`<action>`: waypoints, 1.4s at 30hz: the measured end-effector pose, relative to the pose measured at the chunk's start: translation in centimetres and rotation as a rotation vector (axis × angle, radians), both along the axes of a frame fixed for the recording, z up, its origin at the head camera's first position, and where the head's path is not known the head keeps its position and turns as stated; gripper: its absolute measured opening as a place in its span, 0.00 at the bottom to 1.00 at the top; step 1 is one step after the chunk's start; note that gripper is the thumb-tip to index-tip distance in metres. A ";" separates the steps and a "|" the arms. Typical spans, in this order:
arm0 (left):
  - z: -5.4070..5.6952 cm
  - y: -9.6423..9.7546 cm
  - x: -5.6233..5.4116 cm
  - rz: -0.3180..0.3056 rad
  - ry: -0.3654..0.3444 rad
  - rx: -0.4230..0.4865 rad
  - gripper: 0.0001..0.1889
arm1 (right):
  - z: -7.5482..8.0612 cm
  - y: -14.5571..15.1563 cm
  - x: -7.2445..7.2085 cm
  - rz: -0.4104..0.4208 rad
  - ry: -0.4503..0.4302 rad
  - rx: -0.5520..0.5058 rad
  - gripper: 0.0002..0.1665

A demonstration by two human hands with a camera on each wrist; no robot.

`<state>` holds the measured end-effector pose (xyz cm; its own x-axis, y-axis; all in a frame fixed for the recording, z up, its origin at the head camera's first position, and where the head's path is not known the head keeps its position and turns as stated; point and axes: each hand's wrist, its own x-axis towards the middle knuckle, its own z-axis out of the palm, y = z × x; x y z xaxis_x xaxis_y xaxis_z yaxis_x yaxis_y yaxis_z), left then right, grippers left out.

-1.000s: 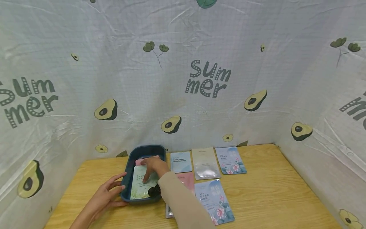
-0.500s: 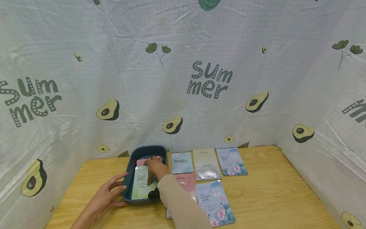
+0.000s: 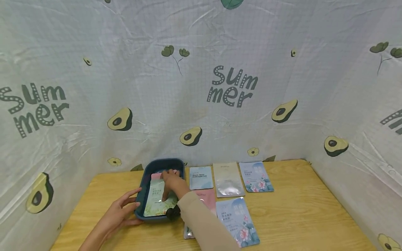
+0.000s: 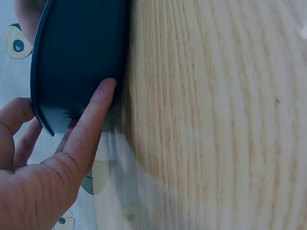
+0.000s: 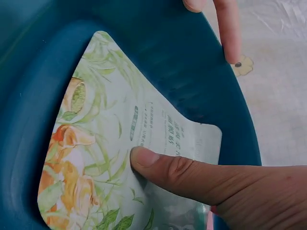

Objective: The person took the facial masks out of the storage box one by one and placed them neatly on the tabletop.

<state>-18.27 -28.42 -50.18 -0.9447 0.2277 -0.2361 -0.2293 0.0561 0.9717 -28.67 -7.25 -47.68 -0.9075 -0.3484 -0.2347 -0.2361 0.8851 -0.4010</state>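
In the head view, a dark blue plastic bin (image 3: 166, 162) stands on the table's left part. My left hand (image 3: 120, 208) braces its left side, fingers spread along the outer wall and fingertips at the rim. Inside lies a pale green face mask packet (image 3: 154, 202) with a grass print, over a pink packet (image 3: 155, 176) whose top edge shows. My right hand (image 3: 172, 183) reaches into the bin and holds the green packet, its thumb (image 5: 163, 165) pressed on the printed face. The packet bows in the right wrist view. The other right fingers are largely hidden there.
Right of the bin lie a small light blue packet (image 3: 201, 177), a cream pouch (image 3: 228, 179) and a blue floral packet (image 3: 256, 177). Nearer are a pink packet (image 3: 205, 198), partly under the right sleeve (image 3: 204, 223), and a larger blue floral packet (image 3: 237, 221). A printed curtain (image 3: 157, 104) hangs behind.
The green packet has tilted slightly in the bin, its lower edge lifting a little at the right. My right hand shifts slightly right with it. The left hand stays on the bin.
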 end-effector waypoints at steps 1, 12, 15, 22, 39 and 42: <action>0.1 0.0 -0.1 -0.002 -0.001 0.000 0.35 | 0.0 0.0 -0.1 -0.006 0.002 -0.006 0.48; 0.2 0.0 0.1 -0.002 0.000 0.001 0.35 | 0.3 -0.1 0.0 -0.047 0.093 -0.118 0.43; 0.3 0.0 0.0 -0.014 0.003 0.004 0.35 | 0.4 0.2 -0.3 -0.078 0.079 -0.242 0.45; 0.5 0.0 -0.1 -0.006 -0.001 -0.021 0.36 | 0.3 1.0 -1.5 -0.038 0.147 -0.385 0.23; 0.2 0.1 0.1 -0.024 -0.010 -0.014 0.36 | 1.0 1.7 -1.6 -0.012 0.126 -0.515 0.19; 0.3 0.0 0.0 -0.029 -0.009 -0.009 0.36 | 1.2 2.3 -1.4 0.013 0.126 -0.531 0.27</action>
